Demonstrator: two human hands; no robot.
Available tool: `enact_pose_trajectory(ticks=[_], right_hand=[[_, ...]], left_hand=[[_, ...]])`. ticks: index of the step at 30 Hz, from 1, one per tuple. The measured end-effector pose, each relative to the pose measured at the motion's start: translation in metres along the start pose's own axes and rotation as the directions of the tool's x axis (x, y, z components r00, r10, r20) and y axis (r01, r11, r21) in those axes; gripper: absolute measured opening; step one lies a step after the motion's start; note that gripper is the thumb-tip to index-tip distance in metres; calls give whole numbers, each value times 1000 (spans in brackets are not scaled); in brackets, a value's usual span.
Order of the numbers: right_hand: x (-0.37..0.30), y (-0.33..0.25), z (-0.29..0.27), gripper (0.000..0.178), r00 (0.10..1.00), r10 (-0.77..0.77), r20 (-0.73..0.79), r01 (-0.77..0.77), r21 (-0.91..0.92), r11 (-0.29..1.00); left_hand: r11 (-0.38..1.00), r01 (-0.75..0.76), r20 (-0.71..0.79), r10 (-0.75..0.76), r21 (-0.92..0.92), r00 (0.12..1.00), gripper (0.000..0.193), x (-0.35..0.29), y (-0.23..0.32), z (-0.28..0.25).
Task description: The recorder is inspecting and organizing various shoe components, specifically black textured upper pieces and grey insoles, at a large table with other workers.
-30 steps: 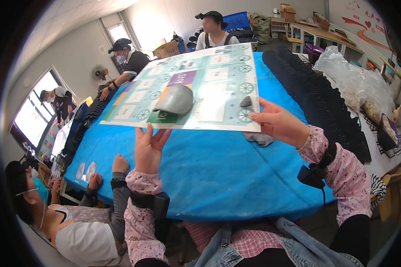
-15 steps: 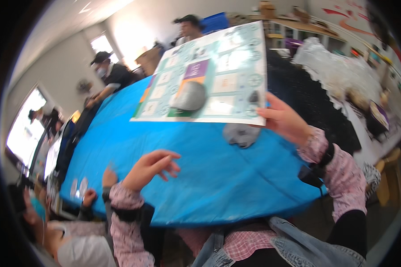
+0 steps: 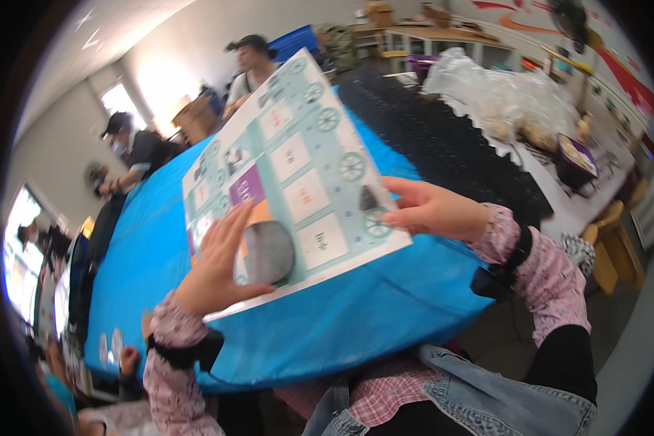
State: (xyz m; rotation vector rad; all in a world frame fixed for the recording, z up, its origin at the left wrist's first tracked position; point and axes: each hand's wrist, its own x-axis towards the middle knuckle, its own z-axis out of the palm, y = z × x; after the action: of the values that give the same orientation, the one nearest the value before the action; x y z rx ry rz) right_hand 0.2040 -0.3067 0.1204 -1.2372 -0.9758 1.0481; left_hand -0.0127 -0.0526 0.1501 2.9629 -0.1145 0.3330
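Observation:
A large printed sheet [image 3: 296, 192], pale green and white with boxes and wheel drawings, is tilted above the blue-covered table. My right hand [image 3: 432, 209] pinches its right edge, thumb on the front. A smooth grey rounded piece, like a flat stone [image 3: 270, 253], lies against the sheet's lower part. My left hand [image 3: 214, 265] is at the lower left of the sheet, fingers stretched over its face and thumb apart, beside the grey piece. Whether the left fingers touch the piece is not clear. A small dark grey patch [image 3: 368, 197] shows near my right fingers.
The table has a blue cover [image 3: 407, 291]. Black bristly material [image 3: 450, 138] lies along its right side, with clear plastic bags [image 3: 505, 94] and a dark container [image 3: 576, 161] beyond. One person [image 3: 251, 69] sits across; another [image 3: 128, 145] works at far left. A neighbour's hand [image 3: 128, 360] is at lower left.
My left hand has moved up from over the table onto the sheet. The sheet has turned and come lower, its right edge still in my right hand. The grey piece on the table no longer shows.

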Motion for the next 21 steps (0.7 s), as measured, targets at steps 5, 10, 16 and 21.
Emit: enact_pose_trajectory(ticks=[5,10,16,21], right_hand=[[4,-1,4,58,999,1,33,2,-99,995],[12,-4,5,57,1000,16,26,-14,-85,996],[42,7,-1,53,996,-3,94,-17,206,978],[108,31,23,46,992,-31,124,-7,298,955]], left_hand=[[998,53,53,-54,18,997,108,-13,10,10],[995,-8,-47,13,104,999,107,-16,4,2],[831,53,-500,-382,-553,777,98,-88,-39,-39],[811,-155,-776,-458,-565,433,85,-182,-22,-28]])
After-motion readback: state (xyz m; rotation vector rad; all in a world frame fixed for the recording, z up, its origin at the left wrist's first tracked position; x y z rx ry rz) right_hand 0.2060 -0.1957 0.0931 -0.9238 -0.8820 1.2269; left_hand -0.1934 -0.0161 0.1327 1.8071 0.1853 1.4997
